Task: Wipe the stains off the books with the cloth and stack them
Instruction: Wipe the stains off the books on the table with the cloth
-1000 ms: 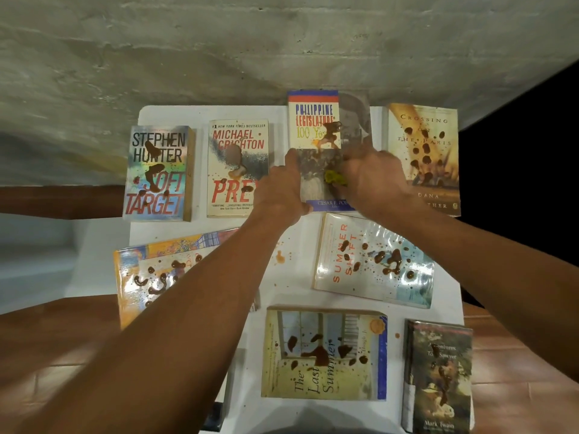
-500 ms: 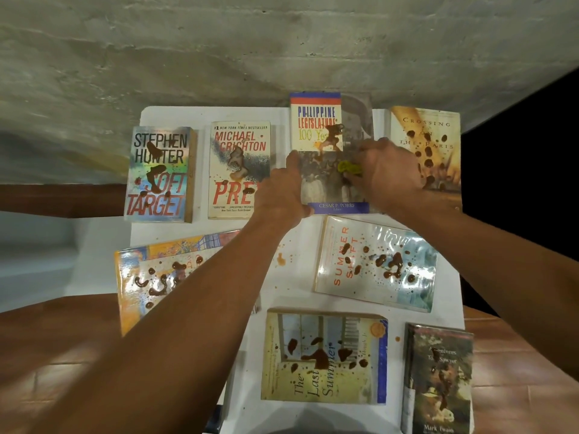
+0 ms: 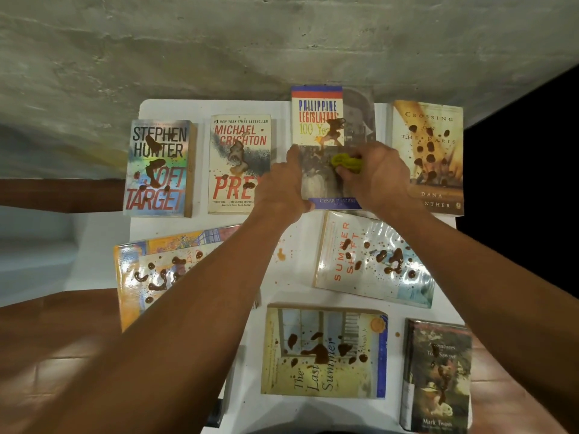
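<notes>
The right hand (image 3: 380,177) has its fingers curled around a crumpled yellow-green cloth (image 3: 347,162), pressing it against the lower cover of the Philippine Legislature book (image 3: 319,120), which lies at the far middle of the white table (image 3: 294,277); most of the cloth is buried under the fingers. The left hand (image 3: 282,186) rests on that book's left edge with the thumb stretched along it, though whether the fingers hook under the cover cannot be told. A brown smear sits above the cloth on the title panel. The left forearm hides much of the Prey paperback (image 3: 239,164) corner and half of a glossy colourful book (image 3: 163,270). Soft Target (image 3: 158,169) lies at the far left, Crossing Paris (image 3: 427,158) at the far right, Summer Shift (image 3: 374,261) in crinkled shiny wrap nearer, The Last Summer (image 3: 324,352) nearest, all spotted brown. A dark Mark Twain volume (image 3: 437,375) is cut off at the bottom edge. Rough concrete wall (image 3: 250,48) stands behind; reddish tiles (image 3: 62,339) show below.
</notes>
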Demonstrator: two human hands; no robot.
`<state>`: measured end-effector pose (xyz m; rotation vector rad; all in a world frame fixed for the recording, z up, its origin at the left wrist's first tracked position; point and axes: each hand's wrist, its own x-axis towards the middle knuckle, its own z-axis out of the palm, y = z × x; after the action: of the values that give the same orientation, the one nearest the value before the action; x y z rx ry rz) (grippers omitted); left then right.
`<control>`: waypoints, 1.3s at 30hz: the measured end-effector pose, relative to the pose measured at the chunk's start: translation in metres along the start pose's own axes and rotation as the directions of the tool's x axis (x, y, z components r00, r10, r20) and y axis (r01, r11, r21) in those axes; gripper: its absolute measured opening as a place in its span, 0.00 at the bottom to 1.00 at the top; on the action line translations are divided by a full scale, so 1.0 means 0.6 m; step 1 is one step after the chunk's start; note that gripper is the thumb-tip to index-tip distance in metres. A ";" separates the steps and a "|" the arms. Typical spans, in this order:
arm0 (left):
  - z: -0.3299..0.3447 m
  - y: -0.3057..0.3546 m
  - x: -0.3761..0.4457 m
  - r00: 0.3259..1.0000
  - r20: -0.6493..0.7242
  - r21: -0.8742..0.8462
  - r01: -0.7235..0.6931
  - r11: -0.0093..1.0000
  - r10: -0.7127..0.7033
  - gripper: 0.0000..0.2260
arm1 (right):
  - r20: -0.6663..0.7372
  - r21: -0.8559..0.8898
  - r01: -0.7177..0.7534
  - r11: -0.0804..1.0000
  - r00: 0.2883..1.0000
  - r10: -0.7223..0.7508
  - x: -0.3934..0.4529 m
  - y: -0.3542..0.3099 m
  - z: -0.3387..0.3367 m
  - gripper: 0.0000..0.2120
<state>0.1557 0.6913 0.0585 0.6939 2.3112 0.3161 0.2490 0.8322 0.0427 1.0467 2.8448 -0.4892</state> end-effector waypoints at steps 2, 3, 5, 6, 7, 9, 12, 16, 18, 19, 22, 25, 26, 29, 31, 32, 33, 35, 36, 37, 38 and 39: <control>0.001 0.000 0.000 1.000 -0.003 0.002 0.005 1.000 -0.005 0.45 | 0.047 -0.035 0.090 0.995 0.995 -0.088 -0.012 -0.007 0.000 0.13; 0.001 0.000 0.000 1.000 -0.003 0.001 0.006 1.000 -0.006 0.45 | 0.067 -0.072 0.144 0.987 0.988 -0.139 -0.016 -0.007 -0.001 0.13; 0.001 0.000 0.000 1.000 -0.001 -0.008 0.003 1.000 -0.003 0.45 | 0.071 -0.094 0.096 0.991 0.993 -0.090 -0.008 -0.001 -0.006 0.15; 0.001 -0.001 0.000 1.000 0.001 -0.011 0.002 1.000 -0.002 0.45 | 0.050 -0.072 0.014 0.997 0.999 -0.010 0.000 0.004 -0.008 0.16; 0.001 -0.001 0.000 1.000 0.002 -0.012 0.005 1.000 -0.004 0.45 | 0.016 -0.050 -0.056 0.997 0.998 0.057 0.009 0.009 -0.008 0.17; 0.001 -0.001 0.000 1.000 0.004 -0.013 0.010 1.000 -0.009 0.45 | 0.025 -0.044 -0.022 0.999 0.999 0.023 0.010 0.006 -0.008 0.17; 0.001 0.000 0.000 1.000 -0.004 -0.016 0.006 1.000 -0.006 0.45 | 0.123 -0.082 0.169 0.982 0.980 -0.158 0.000 -0.001 -0.007 0.16; 0.000 0.002 -0.004 1.000 -0.001 -0.032 0.005 0.999 -0.005 0.44 | 0.019 -0.062 -0.009 0.998 1.000 0.010 0.024 0.012 -0.013 0.15; 0.000 0.002 -0.003 1.000 -0.001 -0.027 -0.001 1.000 0.001 0.44 | 0.050 -0.065 0.079 0.995 0.996 -0.076 0.020 0.009 -0.012 0.14; 0.000 0.002 -0.003 1.000 0.000 -0.025 0.000 1.000 0.000 0.44 | 0.090 -0.085 0.161 0.983 0.984 -0.154 0.017 0.007 -0.010 0.15; 0.001 0.000 -0.001 1.000 0.002 -0.026 0.002 1.000 -0.002 0.44 | 0.094 -0.145 0.165 0.976 0.984 -0.152 0.031 0.013 -0.019 0.16; 0.005 -0.001 0.001 1.000 -0.005 -0.029 -0.003 1.000 0.003 0.44 | 0.036 -0.110 0.011 0.994 0.999 -0.007 0.044 0.014 -0.021 0.16; 0.005 -0.001 0.001 1.000 -0.006 -0.022 -0.002 1.000 0.002 0.44 | 0.065 -0.104 0.051 0.993 0.997 -0.044 0.041 0.006 -0.016 0.15; 0.006 -0.003 0.004 1.000 -0.011 0.008 -0.003 1.000 0.003 0.45 | 0.153 -0.129 0.199 0.971 0.972 -0.179 0.035 -0.009 -0.011 0.16; 0.008 -0.004 0.006 1.000 -0.016 0.009 -0.011 1.000 0.011 0.45 | 0.143 -0.141 0.147 0.979 0.982 -0.127 0.046 -0.007 -0.022 0.16; 0.009 -0.004 0.006 1.000 -0.017 0.005 -0.014 1.000 0.014 0.45 | 0.115 -0.137 0.105 0.985 0.989 -0.090 0.052 -0.004 -0.027 0.15; 0.010 -0.005 0.006 1.000 -0.019 0.005 -0.013 1.000 0.013 0.44 | 0.092 -0.130 0.078 0.988 0.994 -0.067 0.054 -0.002 -0.028 0.15; 0.013 -0.006 0.009 1.000 -0.021 0.019 -0.011 1.000 0.011 0.44 | 0.117 -0.119 0.119 0.986 0.987 -0.105 0.053 -0.003 -0.024 0.16; 0.013 -0.007 0.010 1.000 -0.021 0.024 -0.011 1.000 0.012 0.45 | 0.158 -0.118 0.166 0.979 0.977 -0.147 0.051 -0.003 -0.021 0.16; 0.014 -0.008 0.011 1.000 -0.021 0.028 -0.013 1.000 0.014 0.45 | 0.192 -0.129 0.197 0.972 0.966 -0.171 0.050 -0.001 -0.022 0.17; 0.015 -0.009 0.012 1.000 -0.023 0.028 -0.017 0.999 0.017 0.45 | 0.198 -0.152 0.195 0.969 0.966 -0.163 0.053 0.002 -0.028 0.17; 0.015 -0.009 0.013 1.000 -0.021 0.029 -0.019 0.999 0.019 0.45 | 0.178 -0.170 0.149 0.974 0.977 -0.118 0.058 0.006 -0.035 0.17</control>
<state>0.1552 0.6912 0.0453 0.7302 2.3346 0.3011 0.2259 0.8630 0.0554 0.7491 2.7586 -0.3008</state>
